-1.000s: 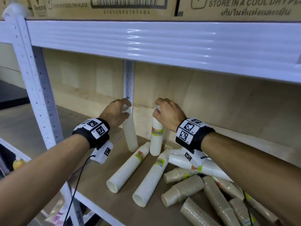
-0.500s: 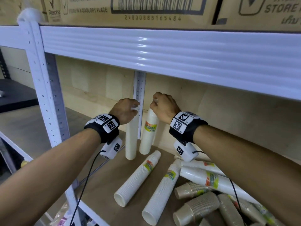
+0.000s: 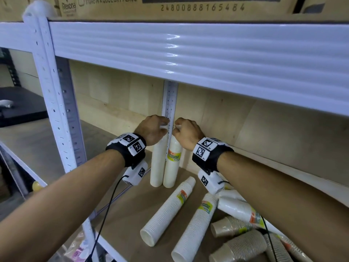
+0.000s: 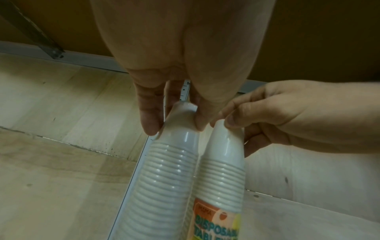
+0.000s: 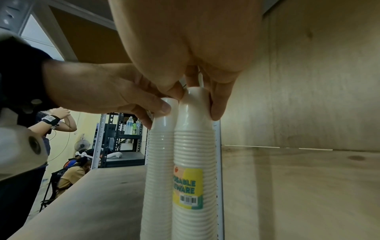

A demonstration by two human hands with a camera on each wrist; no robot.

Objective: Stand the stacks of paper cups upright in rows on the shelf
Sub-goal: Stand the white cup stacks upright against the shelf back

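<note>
At the back of the shelf (image 3: 120,210), against the white upright post (image 3: 170,99), two white cup stacks stand touching: the left hand (image 3: 151,129) pinches the top of the plain stack (image 3: 157,163), the right hand (image 3: 186,133) pinches the top of the labelled stack (image 3: 172,167). Only the head view shows the other white stacks (image 3: 168,212) and brown stacks (image 3: 239,246) lying on the board, and the carton (image 3: 170,6) above reading "Rexona" and "STORE IN A COOL DRY PLACE". Wrist views show the label's "DISPOSABLE" lettering and a barcode.
</note>
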